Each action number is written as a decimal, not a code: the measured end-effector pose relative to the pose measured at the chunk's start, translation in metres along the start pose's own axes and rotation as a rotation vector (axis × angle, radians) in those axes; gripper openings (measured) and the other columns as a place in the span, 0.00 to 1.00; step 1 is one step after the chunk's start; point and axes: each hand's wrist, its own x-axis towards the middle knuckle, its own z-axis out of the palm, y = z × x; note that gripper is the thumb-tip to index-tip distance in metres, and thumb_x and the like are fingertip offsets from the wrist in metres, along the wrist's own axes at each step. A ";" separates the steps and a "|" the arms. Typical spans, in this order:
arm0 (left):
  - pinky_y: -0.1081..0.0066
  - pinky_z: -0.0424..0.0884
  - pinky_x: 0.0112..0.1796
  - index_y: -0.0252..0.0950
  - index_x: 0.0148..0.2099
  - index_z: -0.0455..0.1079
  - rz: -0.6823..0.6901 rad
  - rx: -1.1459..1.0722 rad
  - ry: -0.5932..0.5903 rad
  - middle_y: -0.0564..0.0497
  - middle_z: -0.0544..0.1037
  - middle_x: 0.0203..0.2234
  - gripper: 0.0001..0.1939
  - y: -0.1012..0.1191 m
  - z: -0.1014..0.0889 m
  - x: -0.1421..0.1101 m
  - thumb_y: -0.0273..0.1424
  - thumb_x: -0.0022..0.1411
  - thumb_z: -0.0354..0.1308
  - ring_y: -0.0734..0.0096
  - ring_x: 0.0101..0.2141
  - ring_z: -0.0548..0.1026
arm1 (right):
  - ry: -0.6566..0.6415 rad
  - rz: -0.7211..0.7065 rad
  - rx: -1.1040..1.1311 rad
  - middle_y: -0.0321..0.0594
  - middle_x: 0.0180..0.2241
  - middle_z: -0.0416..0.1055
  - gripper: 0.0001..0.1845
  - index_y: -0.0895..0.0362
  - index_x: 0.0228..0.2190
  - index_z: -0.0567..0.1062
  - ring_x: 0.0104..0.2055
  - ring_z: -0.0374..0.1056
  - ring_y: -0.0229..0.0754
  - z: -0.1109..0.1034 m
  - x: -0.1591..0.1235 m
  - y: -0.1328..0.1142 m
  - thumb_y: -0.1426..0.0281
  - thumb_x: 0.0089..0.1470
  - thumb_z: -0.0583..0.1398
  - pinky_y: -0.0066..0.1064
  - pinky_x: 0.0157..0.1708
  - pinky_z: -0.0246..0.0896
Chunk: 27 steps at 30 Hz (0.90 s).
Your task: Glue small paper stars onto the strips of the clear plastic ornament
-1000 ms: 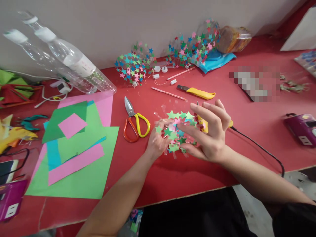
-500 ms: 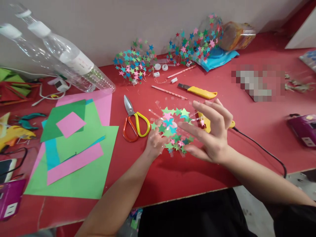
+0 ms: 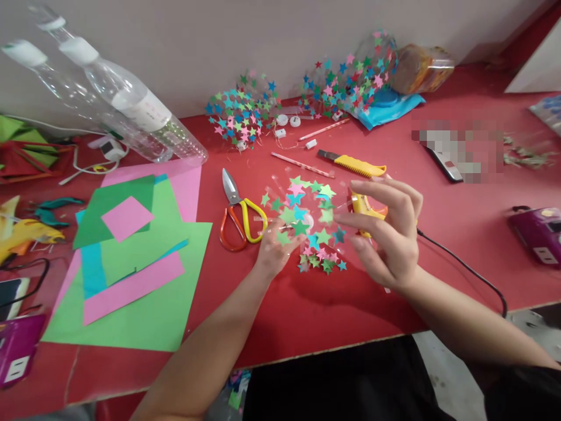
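Stars (image 3: 300, 228) of coloured paper on clear strips are held over the worktop (image 3: 280, 316) by the left hand (image 3: 272, 250), its fingers partly hidden, between scissors (image 3: 230, 187) and a yellow tool (image 3: 363, 204). Compared with half a second ago, the cluster is fanned wider and the right hand (image 3: 390, 234) is drawn slightly rightward, fingers spread; contact with a strip cannot be told. More even spacing seems to be gained.
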 end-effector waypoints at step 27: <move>0.65 0.74 0.46 0.38 0.33 0.73 -0.143 -0.298 0.083 0.53 0.79 0.32 0.20 -0.001 -0.001 -0.003 0.38 0.37 0.74 0.65 0.39 0.78 | 0.001 -0.083 -0.013 0.38 0.45 0.64 0.17 0.45 0.38 0.76 0.49 0.61 0.46 0.000 0.001 -0.004 0.77 0.54 0.56 0.52 0.57 0.58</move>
